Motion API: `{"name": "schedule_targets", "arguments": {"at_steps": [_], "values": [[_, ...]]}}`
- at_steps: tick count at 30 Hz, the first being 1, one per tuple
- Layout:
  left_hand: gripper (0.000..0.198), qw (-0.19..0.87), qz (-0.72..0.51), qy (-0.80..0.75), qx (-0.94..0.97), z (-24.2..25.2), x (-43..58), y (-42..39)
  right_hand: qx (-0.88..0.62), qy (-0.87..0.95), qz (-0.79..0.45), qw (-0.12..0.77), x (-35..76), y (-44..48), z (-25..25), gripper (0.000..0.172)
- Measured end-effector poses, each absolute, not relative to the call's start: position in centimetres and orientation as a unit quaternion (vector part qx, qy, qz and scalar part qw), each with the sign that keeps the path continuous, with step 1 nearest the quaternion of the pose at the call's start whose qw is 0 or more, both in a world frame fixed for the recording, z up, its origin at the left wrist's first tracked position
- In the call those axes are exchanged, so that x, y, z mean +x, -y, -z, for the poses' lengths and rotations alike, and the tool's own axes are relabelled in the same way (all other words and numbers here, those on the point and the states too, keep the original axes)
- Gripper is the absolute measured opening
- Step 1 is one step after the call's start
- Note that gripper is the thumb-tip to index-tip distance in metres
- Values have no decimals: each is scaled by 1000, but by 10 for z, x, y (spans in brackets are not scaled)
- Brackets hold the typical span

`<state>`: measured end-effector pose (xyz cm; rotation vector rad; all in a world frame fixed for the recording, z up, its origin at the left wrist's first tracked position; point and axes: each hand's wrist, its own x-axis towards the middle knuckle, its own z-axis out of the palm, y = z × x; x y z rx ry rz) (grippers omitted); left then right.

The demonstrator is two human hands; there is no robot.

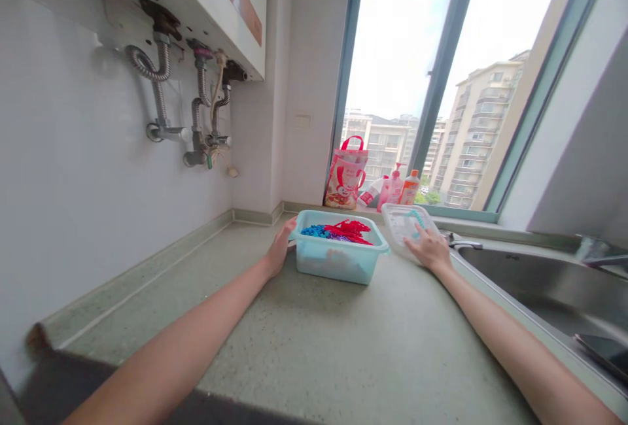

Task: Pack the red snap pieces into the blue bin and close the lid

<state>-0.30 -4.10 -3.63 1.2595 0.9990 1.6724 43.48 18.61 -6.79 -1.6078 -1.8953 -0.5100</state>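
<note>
The left hand (pixel 279 248) lies against the teal bin (pixel 333 267) at its 9 o'clock wall. Its fingers are straight and together, touching the wall but curled around nothing. The bin stands on the table (pixel 343 346) at the person's 12 o'clock, open on top, with blue pieces (pixel 314 231) and red pieces (pixel 349 229) heaped inside. At the bin's 2 o'clock a clear lid (pixel 400 219) lies just beside the rim. The right hand (pixel 432 250) rests flat on it, fingers spread, gripping nothing. The sink (pixel 540 288) is at the lid's 4 o'clock. The step in hand looks like steadying bin and lid, one per hand. Taking up the lid would call for the right fingers to curl under an edge, since a flat palm gives no hold.
</note>
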Motion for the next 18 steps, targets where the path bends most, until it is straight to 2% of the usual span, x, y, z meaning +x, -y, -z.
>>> {"name": "schedule_targets", "arguments": {"at_steps": [6,9,13,15,18], "values": [[57,419,-651,-389,499,33,-3,42,-527,734,162,397,428,-111,66,64],[50,435,-640,-390,499,29,-2,42,-475,713,95,506,428,-79,54,63],[40,453,-637,-368,503,25,3,43,-389,652,-8,651,432,-49,15,60],[40,469,-631,-360,502,25,5,42,-325,654,-55,681,431,-34,-9,57],[47,488,-612,-361,507,27,11,39,-240,698,-92,669,417,-8,-38,53]]}}
